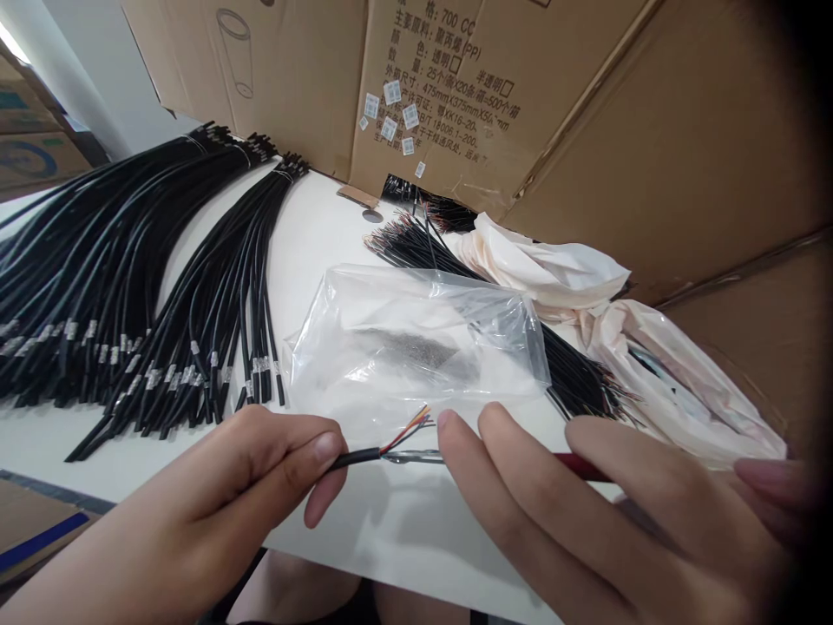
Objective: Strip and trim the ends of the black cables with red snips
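Note:
My left hand (221,486) pinches a black cable (357,457) between thumb and fingers; its stripped end fans out into thin coloured wires (409,425). My right hand (586,512) holds a slim tool with a red handle (582,467) and a metal tip (416,457) that lies against the cable's bare end. Its fingers are stretched along the tool. Both hands hover over the white table (403,521), just in front of a clear plastic bag (416,338).
Large bundles of black cables (130,286) with white labels lie at the left. More cables with stripped ends (573,373) lie behind the bag beside crumpled pale plastic (586,286). Cardboard boxes (586,113) wall in the back and right.

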